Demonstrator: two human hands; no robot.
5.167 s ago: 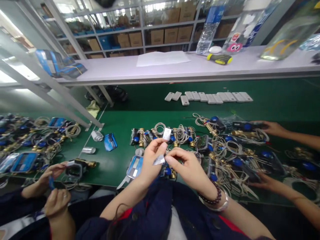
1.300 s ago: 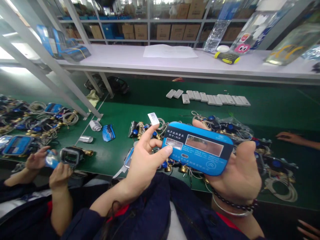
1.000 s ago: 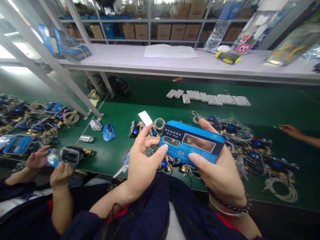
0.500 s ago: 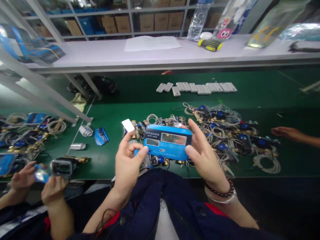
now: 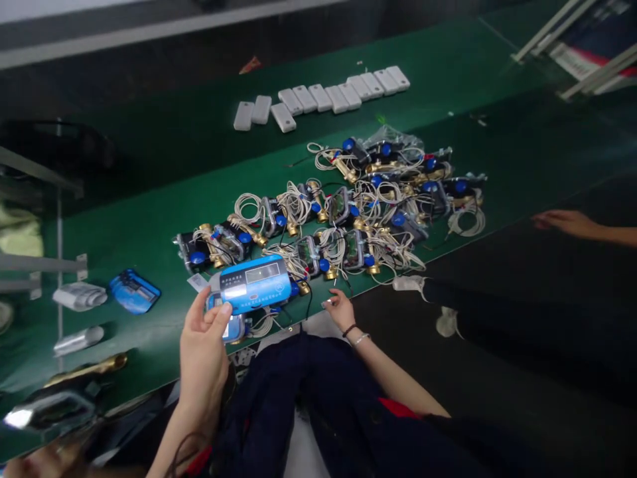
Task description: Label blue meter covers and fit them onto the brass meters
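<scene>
My left hand [image 5: 202,338] grips a blue oblong meter cover [image 5: 253,284] by its left end, thumb on the face, just above the near edge of the green table [image 5: 149,219]. A small white label [image 5: 198,282] sticks out by the fingertips of that hand. My right hand [image 5: 340,311] is low at the table's near edge, fingers loosely stretched left and holding nothing. It lies just in front of a heap of brass meters with blue caps and coiled white wires [image 5: 338,212].
A row of several small white housings [image 5: 323,98] lies at the far side. At the left lie a second blue cover [image 5: 134,291] and two silver rolls [image 5: 79,295]. Another person's hand [image 5: 567,222] reaches in from the right. A brass meter [image 5: 64,398] sits bottom left.
My right hand has let go of the blue cover and dropped to the table's edge. My left hand now holds the cover alone. The view has tipped down and right.
</scene>
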